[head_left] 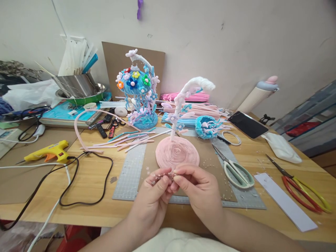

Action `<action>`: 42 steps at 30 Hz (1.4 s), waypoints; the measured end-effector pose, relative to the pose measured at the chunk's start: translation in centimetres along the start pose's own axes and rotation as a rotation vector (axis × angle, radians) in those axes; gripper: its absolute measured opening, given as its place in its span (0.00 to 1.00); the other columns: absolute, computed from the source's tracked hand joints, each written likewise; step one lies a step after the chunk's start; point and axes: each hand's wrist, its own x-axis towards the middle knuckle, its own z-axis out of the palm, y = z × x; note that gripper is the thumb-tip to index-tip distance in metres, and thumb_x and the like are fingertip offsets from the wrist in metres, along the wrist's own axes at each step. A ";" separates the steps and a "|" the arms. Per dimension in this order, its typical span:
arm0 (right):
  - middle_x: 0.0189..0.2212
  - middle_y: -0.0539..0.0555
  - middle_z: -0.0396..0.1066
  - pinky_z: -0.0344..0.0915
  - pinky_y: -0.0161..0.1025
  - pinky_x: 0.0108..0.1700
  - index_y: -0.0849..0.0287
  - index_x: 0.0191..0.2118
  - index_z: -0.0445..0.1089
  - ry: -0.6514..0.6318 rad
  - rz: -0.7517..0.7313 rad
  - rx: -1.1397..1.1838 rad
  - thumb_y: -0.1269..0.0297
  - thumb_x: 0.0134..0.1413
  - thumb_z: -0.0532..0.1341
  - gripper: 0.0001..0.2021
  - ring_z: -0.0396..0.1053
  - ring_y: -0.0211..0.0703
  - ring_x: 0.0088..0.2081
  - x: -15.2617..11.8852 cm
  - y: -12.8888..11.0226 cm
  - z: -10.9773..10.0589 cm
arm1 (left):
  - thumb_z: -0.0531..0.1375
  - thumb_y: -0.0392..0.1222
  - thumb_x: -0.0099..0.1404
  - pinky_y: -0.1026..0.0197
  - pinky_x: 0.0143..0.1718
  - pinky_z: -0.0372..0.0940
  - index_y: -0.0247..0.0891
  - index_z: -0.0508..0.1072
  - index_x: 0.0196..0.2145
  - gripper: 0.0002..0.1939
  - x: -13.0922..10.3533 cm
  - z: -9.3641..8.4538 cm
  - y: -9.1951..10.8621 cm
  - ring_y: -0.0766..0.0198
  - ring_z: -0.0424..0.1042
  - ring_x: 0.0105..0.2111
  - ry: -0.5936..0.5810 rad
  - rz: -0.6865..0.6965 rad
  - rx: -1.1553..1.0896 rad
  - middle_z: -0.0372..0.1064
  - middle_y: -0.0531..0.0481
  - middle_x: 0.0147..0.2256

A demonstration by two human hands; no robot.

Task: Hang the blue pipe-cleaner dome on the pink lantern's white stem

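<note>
Close to the table's front edge, my left hand (153,194) and my right hand (201,190) meet with their fingertips pinched together. Between them is a thin strand of small pale beads (156,177), largely covered by the fingers. Just beyond my hands stands a round base of coiled pink pipe cleaners (177,151). A curved white-wrapped stem (181,99) rises from it, with pink and blue flowers along it. Loose beads are scattered over the cardboard sheet (210,190), which lies on a grey cutting mat (126,185).
Green-handled scissors (237,173), red-and-yellow-handled scissors (299,189) and a phone (248,124) lie to the right. At left is a yellow glue gun (48,152) with looping cords. Behind stand a flowered blue pipe-cleaner lamp shape (135,85) and a blue pipe-cleaner cap (202,127).
</note>
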 end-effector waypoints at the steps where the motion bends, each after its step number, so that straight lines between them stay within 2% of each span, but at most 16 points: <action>1: 0.22 0.48 0.75 0.74 0.34 0.26 0.56 0.29 0.75 0.001 0.031 0.029 0.71 0.46 0.67 0.03 0.73 0.37 0.22 0.0 0.1 0.1 | 0.72 0.38 0.49 0.74 0.26 0.64 0.38 0.79 0.31 0.10 0.1 0.1 0.1 0.74 0.70 0.24 0.006 0.015 0.019 0.73 0.53 0.22; 4: 0.19 0.48 0.74 0.74 0.35 0.26 0.57 0.28 0.74 -0.016 0.106 0.092 0.68 0.45 0.69 0.03 0.73 0.37 0.21 0.0 0.4 0.3 | 0.72 0.40 0.47 0.74 0.20 0.60 0.36 0.77 0.27 0.10 0.4 0.1 0.3 0.73 0.69 0.20 0.038 0.069 0.097 0.71 0.53 0.19; 7: 0.19 0.47 0.74 0.73 0.34 0.27 0.59 0.28 0.72 -0.038 0.187 0.118 0.65 0.44 0.69 0.06 0.72 0.36 0.21 0.3 0.7 0.3 | 0.72 0.42 0.47 0.71 0.21 0.62 0.35 0.76 0.25 0.11 0.8 -0.1 0.7 0.71 0.68 0.19 0.114 0.128 0.247 0.71 0.53 0.17; 10: 0.19 0.48 0.74 0.71 0.32 0.28 0.60 0.29 0.69 -0.115 0.332 0.166 0.63 0.46 0.69 0.09 0.72 0.34 0.23 0.8 0.7 -0.1 | 0.70 0.44 0.49 0.68 0.21 0.62 0.34 0.74 0.23 0.11 1.2 -0.4 1.5 0.70 0.67 0.18 0.145 0.112 0.427 0.69 0.53 0.16; 14: 0.23 0.48 0.72 0.70 0.31 0.23 0.59 0.35 0.66 -0.249 0.539 0.289 0.56 0.51 0.64 0.13 0.72 0.35 0.22 1.6 0.8 -0.9 | 0.71 0.45 0.46 0.71 0.18 0.59 0.33 0.74 0.20 0.13 1.4 -0.6 3.1 0.74 0.63 0.16 0.111 -0.011 0.551 0.68 0.54 0.17; 17: 0.22 0.48 0.70 0.67 0.30 0.17 0.59 0.36 0.64 -0.375 0.604 0.237 0.47 0.55 0.57 0.18 0.72 0.37 0.19 1.8 1.0 -1.5 | 0.71 0.45 0.47 0.72 0.17 0.57 0.33 0.73 0.18 0.14 1.2 -0.4 4.0 0.74 0.62 0.16 0.043 -0.133 0.586 0.66 0.54 0.16; 19: 0.21 0.49 0.70 0.64 0.28 0.15 0.60 0.33 0.64 -0.491 0.635 0.167 0.44 0.57 0.53 0.21 0.71 0.36 0.18 1.9 1.1 -1.8 | 0.70 0.46 0.47 0.73 0.17 0.57 0.33 0.73 0.18 0.14 1.1 -0.4 4.3 0.74 0.63 0.16 0.007 -0.204 0.627 0.65 0.54 0.15; 22: 0.22 0.52 0.71 0.61 0.25 0.14 0.63 0.30 0.66 -0.632 0.685 0.110 0.43 0.58 0.50 0.24 0.69 0.34 0.17 1.9 0.8 -1.9 | 0.70 0.46 0.48 0.72 0.16 0.57 0.33 0.73 0.19 0.14 1.1 -0.6 4.5 0.73 0.63 0.16 -0.009 -0.208 0.706 0.67 0.52 0.16; 25: 0.21 0.51 0.70 0.59 0.24 0.14 0.63 0.32 0.68 -0.716 0.742 0.096 0.43 0.58 0.51 0.25 0.68 0.32 0.16 1.8 0.1 -1.6 | 0.69 0.46 0.50 0.71 0.17 0.59 0.33 0.73 0.20 0.14 1.0 -1.0 4.6 0.73 0.64 0.16 -0.046 -0.199 0.766 0.69 0.50 0.17; 29: 0.19 0.48 0.68 0.59 0.23 0.14 0.63 0.33 0.69 -0.720 0.778 0.065 0.49 0.57 0.56 0.19 0.67 0.30 0.15 1.8 -0.4 -1.3 | 0.69 0.46 0.49 0.71 0.16 0.59 0.33 0.73 0.22 0.14 1.1 -1.4 4.7 0.72 0.64 0.16 -0.010 -0.210 0.778 0.69 0.50 0.17; 32: 0.19 0.50 0.70 0.60 0.24 0.13 0.65 0.33 0.70 -0.692 0.787 0.097 0.49 0.55 0.58 0.20 0.68 0.32 0.14 1.8 0.3 -1.4 | 0.70 0.47 0.49 0.72 0.17 0.59 0.33 0.72 0.21 0.15 1.2 -1.7 4.8 0.72 0.64 0.16 -0.016 -0.216 0.752 0.69 0.51 0.16; 38: 0.23 0.57 0.73 0.64 0.29 0.13 0.68 0.38 0.71 -0.763 0.900 0.296 0.44 0.56 0.53 0.27 0.73 0.40 0.17 2.1 2.1 -2.0 | 0.67 0.47 0.54 0.72 0.16 0.56 0.32 0.72 0.21 0.15 1.5 -2.2 4.8 0.74 0.63 0.16 -0.093 -0.223 0.741 0.67 0.52 0.16; 42: 0.21 0.57 0.72 0.62 0.28 0.11 0.67 0.33 0.70 -0.774 0.950 0.355 0.43 0.57 0.51 0.27 0.72 0.42 0.16 2.0 2.3 -2.0 | 0.69 0.47 0.51 0.73 0.16 0.56 0.32 0.72 0.21 0.15 1.3 -2.1 4.9 0.74 0.63 0.16 -0.077 -0.277 0.700 0.70 0.50 0.17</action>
